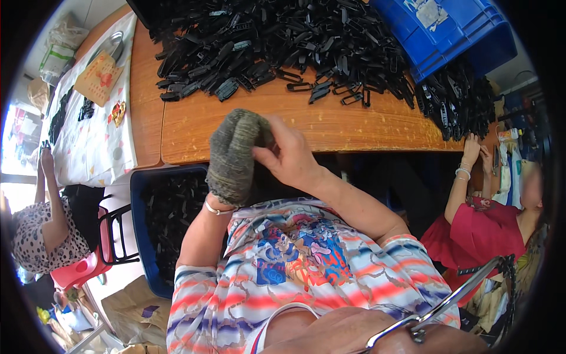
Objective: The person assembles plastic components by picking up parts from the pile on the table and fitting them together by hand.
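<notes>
My left hand (233,150) wears a grey-green knitted glove, with a bracelet at the wrist. Its fingers are bent over and closed, and whatever lies inside them is hidden from this side. Close against it on the right is my bare right hand (289,150), with thumb and forefinger curled together at the glove's edge. A dark bit shows between them, too small to name. Both hands are raised above the near edge of the wooden table (365,127). Beyond them spreads a large heap of small black plastic parts (283,41).
A blue crate (448,41) sits tilted on the heap at far right. Below the table, a blue bin (141,236) holds more black parts. A person in red (483,230) works at right; another in a spotted top (41,236) sits left by a cloth-covered table (112,141).
</notes>
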### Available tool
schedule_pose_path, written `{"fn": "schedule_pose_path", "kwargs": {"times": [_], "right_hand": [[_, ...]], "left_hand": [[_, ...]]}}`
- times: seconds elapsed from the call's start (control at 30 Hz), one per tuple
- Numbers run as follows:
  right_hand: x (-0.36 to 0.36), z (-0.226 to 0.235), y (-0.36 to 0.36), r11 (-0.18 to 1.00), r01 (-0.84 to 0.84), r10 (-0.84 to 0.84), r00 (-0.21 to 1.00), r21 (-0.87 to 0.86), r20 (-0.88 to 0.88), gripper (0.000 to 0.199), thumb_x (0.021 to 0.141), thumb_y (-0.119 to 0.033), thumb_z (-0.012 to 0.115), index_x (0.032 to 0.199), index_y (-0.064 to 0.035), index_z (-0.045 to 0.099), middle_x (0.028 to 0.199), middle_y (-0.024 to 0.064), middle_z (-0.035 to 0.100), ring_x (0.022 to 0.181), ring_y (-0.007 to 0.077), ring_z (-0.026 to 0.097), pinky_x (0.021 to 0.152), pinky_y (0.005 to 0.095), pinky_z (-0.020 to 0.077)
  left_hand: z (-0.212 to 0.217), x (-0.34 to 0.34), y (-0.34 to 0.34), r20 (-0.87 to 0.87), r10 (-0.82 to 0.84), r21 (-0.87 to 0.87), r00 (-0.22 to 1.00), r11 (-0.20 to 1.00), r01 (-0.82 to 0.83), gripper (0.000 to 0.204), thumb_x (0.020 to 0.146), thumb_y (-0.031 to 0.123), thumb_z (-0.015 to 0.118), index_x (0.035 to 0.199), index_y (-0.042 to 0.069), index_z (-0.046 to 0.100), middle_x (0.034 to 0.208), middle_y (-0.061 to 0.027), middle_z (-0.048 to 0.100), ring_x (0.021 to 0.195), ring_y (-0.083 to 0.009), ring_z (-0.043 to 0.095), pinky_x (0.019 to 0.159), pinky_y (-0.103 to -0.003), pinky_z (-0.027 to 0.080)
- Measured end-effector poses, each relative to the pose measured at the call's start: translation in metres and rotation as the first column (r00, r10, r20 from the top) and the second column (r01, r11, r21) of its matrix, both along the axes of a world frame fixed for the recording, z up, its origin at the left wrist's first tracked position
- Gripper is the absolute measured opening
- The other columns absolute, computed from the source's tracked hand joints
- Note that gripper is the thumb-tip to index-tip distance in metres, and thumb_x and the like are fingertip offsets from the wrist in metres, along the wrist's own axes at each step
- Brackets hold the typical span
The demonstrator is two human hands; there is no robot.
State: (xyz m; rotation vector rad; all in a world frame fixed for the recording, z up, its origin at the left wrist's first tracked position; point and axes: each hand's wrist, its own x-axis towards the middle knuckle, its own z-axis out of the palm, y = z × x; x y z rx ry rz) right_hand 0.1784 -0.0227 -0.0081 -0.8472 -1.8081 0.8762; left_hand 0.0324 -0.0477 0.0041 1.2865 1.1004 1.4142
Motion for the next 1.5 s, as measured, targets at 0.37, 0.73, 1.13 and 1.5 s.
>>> {"fn": "schedule_pose_path", "kwargs": {"times": [0.37, 0.73, 1.13, 1.5], "right_hand": [[0.052, 0.026, 0.078, 0.939, -0.049, -0.169, 0.794, 0.339, 0.584, 0.033, 0.086, -0.025, 0.079, 0.113, -0.0075, 0.072, 0.101, 0.0107, 0.068, 0.088, 0.0315, 0.072, 0.074, 0.0408, 0.059], [0.056, 0.016, 0.118, 0.896, -0.191, -0.21, 0.613, 0.401, 0.761, 0.024, 0.089, -0.002, 0.067, 0.113, -0.0043, 0.07, 0.101, 0.0142, 0.067, 0.088, 0.0348, 0.072, 0.075, 0.044, 0.0599], [0.007, 0.025, 0.067, 0.956, -0.208, 0.121, 0.921, -0.204, -0.371, 0.026, 0.088, -0.008, 0.084, 0.11, -0.0031, 0.072, 0.09, 0.0009, 0.071, 0.07, 0.0055, 0.065, 0.067, 0.0201, 0.0525], [-0.006, 0.006, 0.05, 0.928, -0.149, 0.003, 0.92, -0.343, -0.391, 0.02, 0.097, -0.01, 0.076, 0.112, 0.0006, 0.069, 0.085, -0.0012, 0.069, 0.068, 0.0019, 0.057, 0.06, 0.0187, 0.0431]], "left_hand": [[0.053, -0.133, -0.06, -0.825, 0.152, -0.007, 0.544, 0.96, -0.279, 0.026, 0.092, 0.011, 0.073, 0.116, 0.0, 0.073, 0.103, -0.0137, 0.072, 0.09, -0.0225, 0.071, 0.081, -0.032, 0.055], [-0.004, -0.048, 0.068, -0.838, 0.418, 0.403, 0.35, 0.908, -0.118, 0.029, 0.093, 0.019, 0.071, 0.12, 0.01, 0.073, 0.111, -0.0128, 0.07, 0.101, -0.0343, 0.069, 0.088, -0.044, 0.055], [0.026, -0.042, 0.038, -0.373, 0.058, -0.149, 0.926, 0.981, -0.122, 0.027, 0.096, 0.016, 0.07, 0.117, 0.0, 0.072, 0.1, -0.0081, 0.076, 0.089, -0.017, 0.073, 0.079, -0.031, 0.058], [0.01, -0.026, 0.019, 0.416, 0.019, -0.181, 0.909, 0.981, 0.063, 0.03, 0.096, 0.016, 0.074, 0.12, -0.001, 0.069, 0.11, -0.0087, 0.074, 0.098, -0.0155, 0.072, 0.083, -0.028, 0.059]]}}
